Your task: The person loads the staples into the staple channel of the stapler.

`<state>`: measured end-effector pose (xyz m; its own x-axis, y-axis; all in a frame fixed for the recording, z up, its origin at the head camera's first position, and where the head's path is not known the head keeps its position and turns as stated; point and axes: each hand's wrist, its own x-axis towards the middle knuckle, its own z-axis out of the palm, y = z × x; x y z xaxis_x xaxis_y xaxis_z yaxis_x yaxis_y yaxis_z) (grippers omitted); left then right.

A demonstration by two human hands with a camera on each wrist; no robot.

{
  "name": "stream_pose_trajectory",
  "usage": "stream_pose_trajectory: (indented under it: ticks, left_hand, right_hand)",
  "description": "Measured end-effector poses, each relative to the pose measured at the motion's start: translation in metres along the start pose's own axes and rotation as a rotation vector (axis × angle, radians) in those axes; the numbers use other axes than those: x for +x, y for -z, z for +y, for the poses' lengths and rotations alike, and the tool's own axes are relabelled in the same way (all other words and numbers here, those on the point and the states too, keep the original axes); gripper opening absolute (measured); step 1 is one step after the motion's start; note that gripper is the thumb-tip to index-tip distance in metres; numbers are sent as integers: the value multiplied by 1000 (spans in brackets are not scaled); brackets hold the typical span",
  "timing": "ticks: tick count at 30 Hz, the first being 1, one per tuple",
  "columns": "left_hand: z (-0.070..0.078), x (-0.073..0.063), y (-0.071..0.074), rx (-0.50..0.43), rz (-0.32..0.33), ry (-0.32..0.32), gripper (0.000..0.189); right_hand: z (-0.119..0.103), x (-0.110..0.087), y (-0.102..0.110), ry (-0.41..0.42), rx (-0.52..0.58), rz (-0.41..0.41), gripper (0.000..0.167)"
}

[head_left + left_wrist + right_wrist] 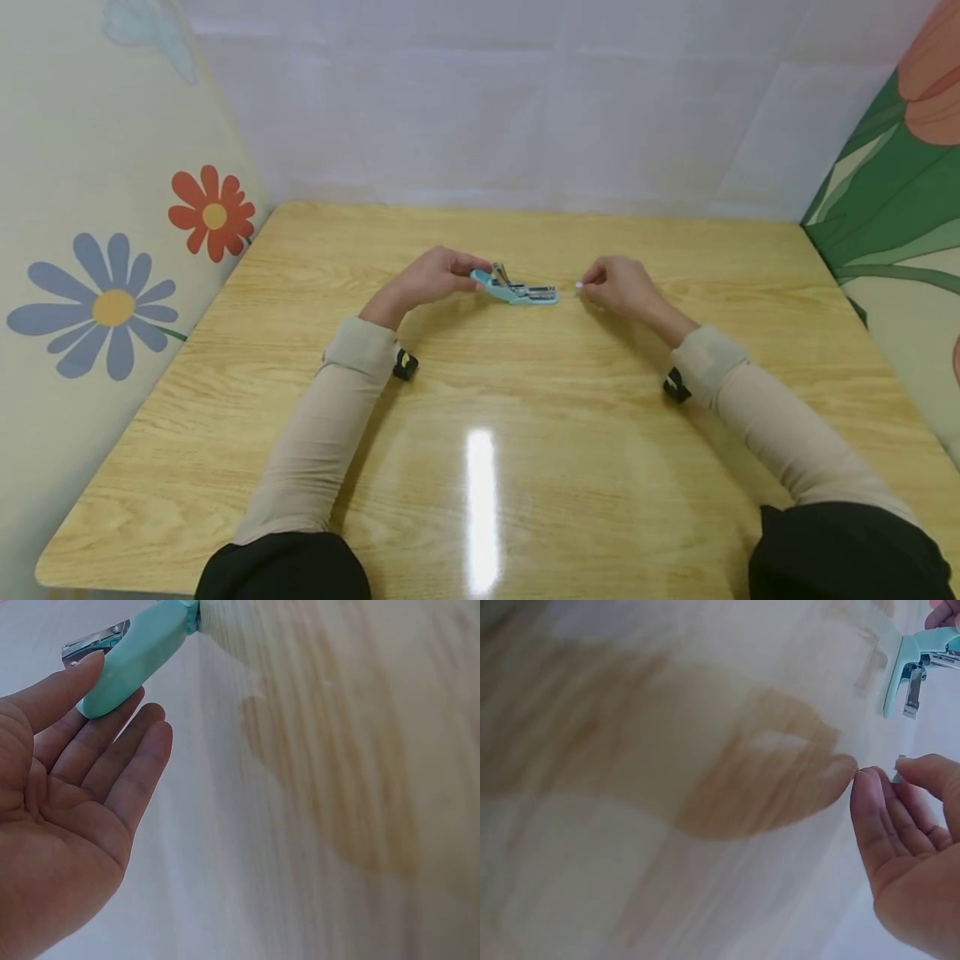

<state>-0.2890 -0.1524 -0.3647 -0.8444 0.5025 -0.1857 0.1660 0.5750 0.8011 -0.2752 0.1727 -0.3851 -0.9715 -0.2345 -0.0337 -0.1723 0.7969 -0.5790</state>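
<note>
A turquoise stapler (501, 290) is opened up over the table, its metal inner parts facing upward in the head view. My left hand (437, 273) pinches one end of it between thumb and fingers. The left wrist view shows the stapler's smooth shell (142, 660) at the fingertips, with the lower fingers loosely extended. To the right, a short gap from the stapler's free end, my right hand (626, 287) pinches a small silvery strip of staples (899, 769) between thumb and fingers. The fingertips of the right hand rest near the tabletop and hide part of the strip.
The wooden table (525, 383) carries a bright light reflection near its front. A white cloth (480, 117) hangs behind the far edge. Flower-painted panels (112, 308) stand on both sides. A small black device (406, 364) is strapped at each wrist.
</note>
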Motion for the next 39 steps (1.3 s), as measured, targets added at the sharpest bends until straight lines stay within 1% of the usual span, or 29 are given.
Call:
stream_pose_trajectory:
  ticks: [3,5,10,14,18,24,29,32,35,39]
  left_hand:
    - [1,1,1,6,6,2,41]
    - [1,1,1,10,6,7,41]
    - [-1,2,0,5,1,19,41]
    - [-1,2,0,-3,2,18,41]
    - [-2,2,0,-1,1,14,41]
    - [-2,3,0,-2,-1,17,41]
    - [1,2,1,-4,-8,22,42]
    - [2,2,1,-7,-9,23,42]
    - [2,2,1,-4,-8,20,42]
    - [2,3,0,3,-5,17,43]
  right_hand:
    - [0,0,2,-1,54,4,17]
    - [-1,-1,3,-6,91,-11,18]
    - [1,-1,2,-32,135,-45,25]
    - [1,0,3,-57,165,-25,29]
    - [1,1,3,-64,210,-6,29]
    - [2,3,2,-55,297,2,30]
    - [1,5,2,-74,384,-2,31]
    - [0,5,2,-70,426,-1,31]
    - [-2,5,2,-53,436,-1,31]
    - [-6,5,3,-44,419,-2,31]
